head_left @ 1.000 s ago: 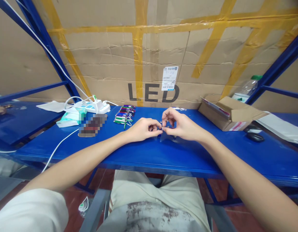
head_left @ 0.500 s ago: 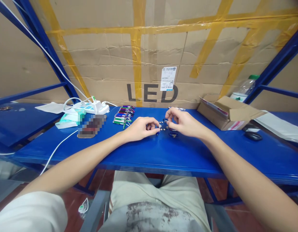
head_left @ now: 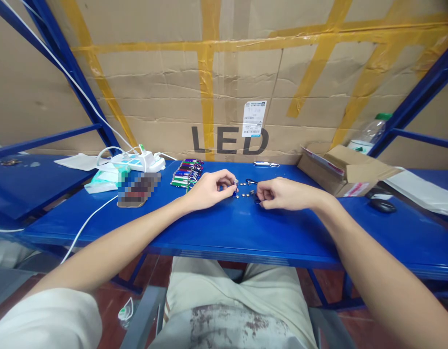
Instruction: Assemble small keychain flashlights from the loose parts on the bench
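My left hand (head_left: 213,190) is closed in a pinch on a small blue tube (head_left: 234,192), with a silvery round piece at its top. To its right, my right hand (head_left: 282,193) has its fingers closed at the tabletop on a dark blue carabiner clip (head_left: 258,201), mostly hidden by the fingertips. Several small round silvery discs (head_left: 243,196), like button cells, lie between the hands. Another dark clip (head_left: 250,182) rests just behind the right fingers. Beyond the left hand lies a row of small colored keychain flashlights (head_left: 185,173) with clips.
A silvery keychain flashlight (head_left: 265,164) lies at the back of the blue table (head_left: 209,232). On the left are a white power strip (head_left: 146,161), a green-white packet (head_left: 106,179) and a blurred-out flat object (head_left: 138,190). An open cardboard box (head_left: 349,169) and a black mouse (head_left: 382,205) stand right.
My right hand has lowered toward the table onto the blue clip, uncovering the flashlight behind it. My left hand has shifted slightly left and up with the blue tube.
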`<act>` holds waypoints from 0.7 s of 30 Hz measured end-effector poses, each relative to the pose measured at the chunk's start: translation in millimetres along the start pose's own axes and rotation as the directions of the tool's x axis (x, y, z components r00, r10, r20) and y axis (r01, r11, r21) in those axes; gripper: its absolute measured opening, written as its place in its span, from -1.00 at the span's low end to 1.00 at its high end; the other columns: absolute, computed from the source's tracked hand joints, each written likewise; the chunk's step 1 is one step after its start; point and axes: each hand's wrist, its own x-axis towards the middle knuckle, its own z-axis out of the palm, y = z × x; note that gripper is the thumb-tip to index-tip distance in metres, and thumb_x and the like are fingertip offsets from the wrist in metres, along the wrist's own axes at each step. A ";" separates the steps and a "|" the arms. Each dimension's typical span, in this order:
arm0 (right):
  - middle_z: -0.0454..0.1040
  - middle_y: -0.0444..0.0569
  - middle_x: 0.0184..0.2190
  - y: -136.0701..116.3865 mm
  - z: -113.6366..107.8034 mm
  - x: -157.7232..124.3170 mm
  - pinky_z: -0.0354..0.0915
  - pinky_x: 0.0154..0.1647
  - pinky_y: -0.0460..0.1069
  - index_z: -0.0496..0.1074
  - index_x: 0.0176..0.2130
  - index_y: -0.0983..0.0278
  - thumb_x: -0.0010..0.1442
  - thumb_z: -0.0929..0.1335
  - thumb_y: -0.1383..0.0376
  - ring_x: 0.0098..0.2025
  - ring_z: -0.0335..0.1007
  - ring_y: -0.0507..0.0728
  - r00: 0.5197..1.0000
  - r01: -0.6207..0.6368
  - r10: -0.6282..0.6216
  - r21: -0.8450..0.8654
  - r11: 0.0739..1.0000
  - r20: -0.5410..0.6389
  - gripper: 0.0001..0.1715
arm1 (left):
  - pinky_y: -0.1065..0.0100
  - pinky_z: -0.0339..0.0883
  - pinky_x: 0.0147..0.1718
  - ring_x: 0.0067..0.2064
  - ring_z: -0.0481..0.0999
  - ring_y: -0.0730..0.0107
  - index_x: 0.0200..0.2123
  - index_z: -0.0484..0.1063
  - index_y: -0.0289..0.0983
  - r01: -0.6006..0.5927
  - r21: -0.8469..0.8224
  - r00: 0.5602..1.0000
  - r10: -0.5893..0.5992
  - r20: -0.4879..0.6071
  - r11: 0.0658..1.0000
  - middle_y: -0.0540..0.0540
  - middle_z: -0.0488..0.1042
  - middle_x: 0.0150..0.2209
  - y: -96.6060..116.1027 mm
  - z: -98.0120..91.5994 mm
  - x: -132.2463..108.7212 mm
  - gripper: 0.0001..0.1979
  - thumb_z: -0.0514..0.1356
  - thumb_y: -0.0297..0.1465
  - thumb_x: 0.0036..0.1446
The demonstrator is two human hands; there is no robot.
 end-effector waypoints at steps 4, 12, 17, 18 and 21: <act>0.56 -0.11 -0.41 3.5 2.1 2.0 0.17 -0.35 0.00 0.49 -0.35 0.20 0.12 0.42 0.25 -0.41 0.38 0.11 0.999 -0.038 0.038 0.001 0.999 0.029 -0.93 | 0.32 0.47 -0.19 -0.20 0.66 0.29 -0.10 0.53 -0.26 -0.015 -0.016 1.000 0.015 -0.002 1.000 -0.08 0.67 -0.24 -0.8 -0.7 0.2 -0.75 0.31 -0.19 0.35; 0.51 -0.14 -0.45 5.6 5.8 4.0 0.18 -0.37 -0.01 0.48 -0.33 0.22 0.15 0.41 0.25 -0.43 0.33 0.08 0.998 0.057 -0.049 0.169 0.984 -0.048 -0.92 | 0.32 0.42 -0.20 -0.21 0.65 0.31 -0.06 0.53 -0.28 -0.032 -0.001 0.999 0.032 0.029 0.999 -0.11 0.68 -0.23 -3.9 -0.8 1.4 -0.77 0.29 -0.23 0.38; 0.45 -0.13 -0.43 3.2 12.3 10.1 0.20 -0.35 0.00 0.45 -0.26 0.23 0.28 0.45 0.09 -0.40 0.27 0.08 0.938 0.201 -0.056 0.405 0.892 -0.343 -0.73 | 0.33 0.39 -0.20 -0.23 0.61 0.35 -0.04 0.58 -0.28 -0.041 0.036 0.997 0.038 0.061 0.999 -0.08 0.68 -0.22 -5.3 0.4 1.1 -0.75 0.29 -0.22 0.38; 0.43 -0.14 -0.43 2.2 13.9 11.6 0.19 -0.35 0.00 0.45 -0.26 0.23 0.29 0.46 0.05 -0.41 0.25 0.07 0.924 0.234 -0.058 0.441 0.866 -0.377 -0.69 | 0.34 0.38 -0.21 -0.23 0.60 0.36 -0.04 0.59 -0.27 -0.042 0.042 0.997 0.039 0.067 0.998 -0.07 0.68 -0.22 -4.9 0.5 1.1 -0.75 0.29 -0.22 0.38; 0.40 -0.15 -0.41 -1.2 18.3 15.1 0.18 -0.35 0.00 0.45 -0.25 0.23 0.32 0.48 -0.02 -0.40 0.22 0.07 0.908 0.293 -0.067 0.514 0.806 -0.413 -0.61 | 0.35 0.37 -0.24 -0.27 0.56 0.37 -0.05 0.61 -0.27 -0.044 0.057 0.997 0.040 0.072 0.997 -0.06 0.67 -0.23 -3.1 0.4 1.3 -0.74 0.29 -0.21 0.37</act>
